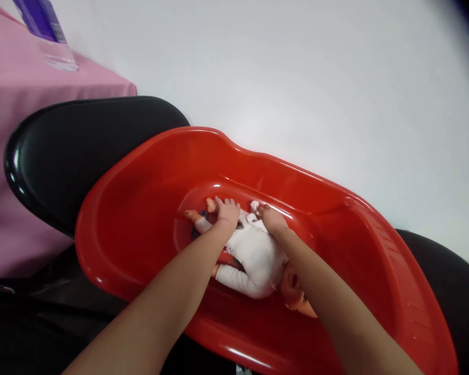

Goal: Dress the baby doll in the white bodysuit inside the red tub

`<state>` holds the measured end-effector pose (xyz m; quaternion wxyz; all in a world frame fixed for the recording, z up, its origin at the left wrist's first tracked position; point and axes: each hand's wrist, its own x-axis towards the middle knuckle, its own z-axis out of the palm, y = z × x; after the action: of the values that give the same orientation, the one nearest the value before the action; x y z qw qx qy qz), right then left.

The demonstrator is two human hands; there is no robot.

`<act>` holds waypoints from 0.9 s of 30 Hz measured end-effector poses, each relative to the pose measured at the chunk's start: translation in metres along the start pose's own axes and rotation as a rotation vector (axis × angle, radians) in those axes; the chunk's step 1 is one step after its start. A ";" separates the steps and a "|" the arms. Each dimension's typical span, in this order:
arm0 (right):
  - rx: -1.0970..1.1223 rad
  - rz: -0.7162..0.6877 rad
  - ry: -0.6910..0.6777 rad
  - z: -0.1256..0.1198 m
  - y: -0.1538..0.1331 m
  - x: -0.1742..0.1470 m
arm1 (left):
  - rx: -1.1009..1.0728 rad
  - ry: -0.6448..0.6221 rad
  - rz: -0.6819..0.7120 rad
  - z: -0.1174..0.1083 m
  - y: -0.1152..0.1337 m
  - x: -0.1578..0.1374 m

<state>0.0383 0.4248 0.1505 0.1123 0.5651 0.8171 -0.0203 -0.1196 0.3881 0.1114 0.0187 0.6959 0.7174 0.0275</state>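
Note:
A baby doll (254,260) in a white suit lies inside a red plastic tub (140,208), its head toward me and its legs pointing to the far left. My left hand (226,212) is closed around one of the doll's legs near the foot. My right hand (272,220) grips the white cloth at the doll's other leg. Both forearms reach over the tub's near rim and hide part of the doll's body and face.
The tub rests on black chairs (74,151). A table with a pink cloth (8,94) stands at the left, with a clear bottle bearing a purple label (47,31) on it. A white wall (297,78) fills the background.

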 end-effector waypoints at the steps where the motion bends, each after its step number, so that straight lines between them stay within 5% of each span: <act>1: 0.030 -0.012 0.019 0.002 0.001 0.000 | -0.002 0.004 -0.001 0.002 0.000 0.001; 9: 0.364 -0.212 0.125 0.022 0.013 0.010 | -0.053 0.006 0.005 0.005 0.000 0.004; 20: 0.714 0.051 0.321 0.015 0.002 -0.001 | -0.062 0.015 0.000 0.004 0.000 0.002; 24: 0.868 0.107 0.413 -0.008 0.014 -0.043 | -0.089 0.011 0.019 0.003 -0.002 0.000; 27: 0.976 0.035 0.435 -0.035 0.024 -0.110 | -0.078 -0.008 0.028 -0.001 -0.002 -0.003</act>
<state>0.0922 0.3376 0.2093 -0.3350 0.5563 0.7077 -0.2784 -0.1221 0.3855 0.1118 0.0484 0.7046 0.7060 0.0528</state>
